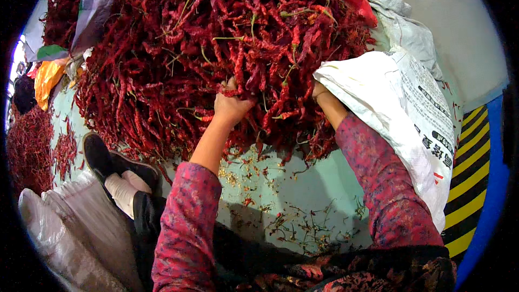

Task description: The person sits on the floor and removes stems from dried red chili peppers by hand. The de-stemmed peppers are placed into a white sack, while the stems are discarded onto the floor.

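In front of me rises a large heap of dried red chillies (182, 61), some with pale green or tan stems. My left hand (232, 103) is at the near side of the heap, its fingers curled around a few chillies. Farther right, my right hand (321, 92) reaches to the heap's edge under the rim of a white woven sack (365, 85). That rim hides part of the hand, so its fingers and anything in them are not visible. The sack bears printed writing and drapes along the outer side of my right forearm.
Loose stems and seeds (302, 227) litter the pale green floor (340, 178). My black shoes (97, 152) and a translucent woven sack (81, 231) are at left. More chillies (28, 150) lie beyond. Yellow-black striped tape (470, 162) runs along the right.
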`<state>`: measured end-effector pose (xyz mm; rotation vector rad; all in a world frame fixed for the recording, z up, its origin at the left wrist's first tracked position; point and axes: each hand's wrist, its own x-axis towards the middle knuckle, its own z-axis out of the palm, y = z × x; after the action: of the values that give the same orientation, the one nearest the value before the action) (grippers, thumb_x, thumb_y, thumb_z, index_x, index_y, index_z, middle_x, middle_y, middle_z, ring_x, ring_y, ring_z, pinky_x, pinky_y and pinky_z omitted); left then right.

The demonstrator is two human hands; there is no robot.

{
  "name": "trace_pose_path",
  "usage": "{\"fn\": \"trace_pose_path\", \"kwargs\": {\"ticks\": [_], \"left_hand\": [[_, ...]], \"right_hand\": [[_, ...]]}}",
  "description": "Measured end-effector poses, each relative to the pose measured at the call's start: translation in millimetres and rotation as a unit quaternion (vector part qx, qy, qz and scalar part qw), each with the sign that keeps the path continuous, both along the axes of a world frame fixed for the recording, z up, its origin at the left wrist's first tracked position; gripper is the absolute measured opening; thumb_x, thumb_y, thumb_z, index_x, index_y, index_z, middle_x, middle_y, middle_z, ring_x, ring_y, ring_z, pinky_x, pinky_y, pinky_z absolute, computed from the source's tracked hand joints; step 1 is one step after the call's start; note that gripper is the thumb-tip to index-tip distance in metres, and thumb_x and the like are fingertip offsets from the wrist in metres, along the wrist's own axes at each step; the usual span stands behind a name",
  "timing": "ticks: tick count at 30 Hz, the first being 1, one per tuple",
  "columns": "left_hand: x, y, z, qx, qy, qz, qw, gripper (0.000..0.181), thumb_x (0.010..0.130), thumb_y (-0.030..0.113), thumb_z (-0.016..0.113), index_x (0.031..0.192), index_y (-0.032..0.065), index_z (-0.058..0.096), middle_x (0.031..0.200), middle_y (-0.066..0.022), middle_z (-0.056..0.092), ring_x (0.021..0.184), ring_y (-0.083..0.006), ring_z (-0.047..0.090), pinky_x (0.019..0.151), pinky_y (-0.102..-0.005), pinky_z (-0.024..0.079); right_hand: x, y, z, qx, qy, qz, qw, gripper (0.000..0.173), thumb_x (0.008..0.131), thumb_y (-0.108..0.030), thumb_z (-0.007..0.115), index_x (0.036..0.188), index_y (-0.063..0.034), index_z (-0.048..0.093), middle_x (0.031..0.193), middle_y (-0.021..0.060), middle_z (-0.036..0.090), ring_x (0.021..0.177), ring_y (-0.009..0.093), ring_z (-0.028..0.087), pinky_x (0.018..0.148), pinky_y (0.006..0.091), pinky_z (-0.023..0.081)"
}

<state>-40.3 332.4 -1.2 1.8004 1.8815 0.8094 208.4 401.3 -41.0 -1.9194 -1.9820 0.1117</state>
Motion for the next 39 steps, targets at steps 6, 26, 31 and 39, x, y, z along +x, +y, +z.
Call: {"fn": "trace_pose_path", "kwargs": {"ticks": [6,26,31,39], "left_hand": [[0.1,-4.5,-15.2,-0.038,-0.149,-0.002,0.988,0.058,0.055,0.015,0.062,0.108,0.0044,0.043,0.089,-0.0193,0.054,0.080,-0.0300,0.052,0.071,-0.0362,0.042],[2.3,-87.1,-30.4,-0.121,-0.181,-0.062,0.974,0.040,0.064,0.013,0.058,0.101,0.0044,0.048,0.097,-0.0139,0.052,0.087,-0.0294,0.050,0.073,-0.0342,0.040],[-43.4,-165.6,-58.9,0.145,0.029,-0.181,0.972,0.028,0.074,0.011,0.049,0.101,0.0024,0.048,0.099,-0.0128,0.050,0.085,-0.0249,0.047,0.070,-0.0341,0.040],[-111.1,-205.2,-82.0,-0.338,-0.292,-0.053,0.893,0.036,0.084,0.017,0.030,0.116,0.0022,0.033,0.116,-0.0130,0.039,0.105,-0.0227,0.038,0.090,-0.0311,0.028]], "right_hand": [[-9.4,-21.4,23.2,-0.006,-0.009,0.017,1.000,0.046,0.079,-0.032,0.043,0.111,0.0001,0.042,0.113,0.0138,0.044,0.105,0.025,0.041,0.089,0.0347,0.030],[-83.3,-64.1,31.9,-0.183,-0.039,0.184,0.965,0.046,0.082,-0.033,0.036,0.113,0.0009,0.040,0.116,0.0139,0.041,0.105,0.025,0.040,0.088,0.0360,0.032],[-131.0,-128.4,8.5,-0.267,-0.026,0.389,0.881,0.046,0.083,-0.033,0.034,0.113,0.0011,0.039,0.116,0.0139,0.040,0.105,0.026,0.040,0.087,0.0364,0.033],[-151.5,-151.5,7.4,-0.336,-0.021,0.493,0.802,0.046,0.084,-0.033,0.031,0.113,0.0015,0.038,0.117,0.0140,0.039,0.105,0.026,0.040,0.087,0.0369,0.034]]}}
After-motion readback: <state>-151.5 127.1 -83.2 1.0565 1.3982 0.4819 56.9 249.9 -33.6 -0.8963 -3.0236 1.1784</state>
